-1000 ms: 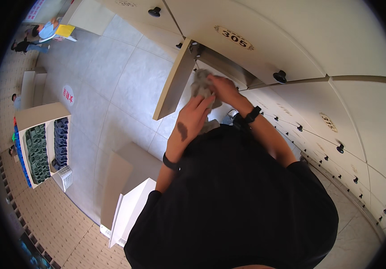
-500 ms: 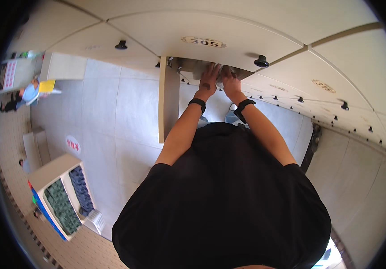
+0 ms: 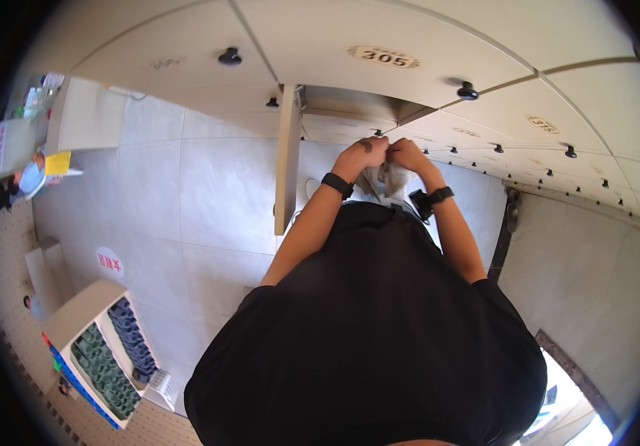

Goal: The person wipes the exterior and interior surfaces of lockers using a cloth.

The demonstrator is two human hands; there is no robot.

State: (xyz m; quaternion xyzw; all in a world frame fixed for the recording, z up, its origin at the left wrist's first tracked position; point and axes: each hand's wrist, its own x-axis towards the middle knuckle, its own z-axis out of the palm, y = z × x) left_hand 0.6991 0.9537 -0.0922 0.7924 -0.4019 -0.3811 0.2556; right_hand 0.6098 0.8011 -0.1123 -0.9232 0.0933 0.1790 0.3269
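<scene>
Cloth (image 3: 394,181), one piece or more (the folds do not tell), pale grey-beige, crumpled; hanging just below the two hands, between them and the front of a black shirt (image 3: 368,312).

Left hand (image 3: 364,153): fingers drawn in narrow, holding the cloth by its upper part; fingertips partly hidden. Dark band (image 3: 337,186) on the wrist.

Right hand (image 3: 409,154): curled close beside the left, likewise holding the cloth at the top.

Locker door (image 3: 288,160): cream, swung open, standing to the left of the left hand and apart from it.

Compartment (image 3: 350,102): open, beyond the hands; the cloth lies outside it.

Locker fronts: cream, with black knobs (image 3: 467,91).

Rack (image 3: 75,320): at far left on grey floor (image 3: 220,186), holding green and dark blue slippers.

Handling note (a judgement): soft goods of this kind sag, so both grips would do best kept close together, loose folds gathered upward into the fingers, and forearms held clear of the door's edge.
</scene>
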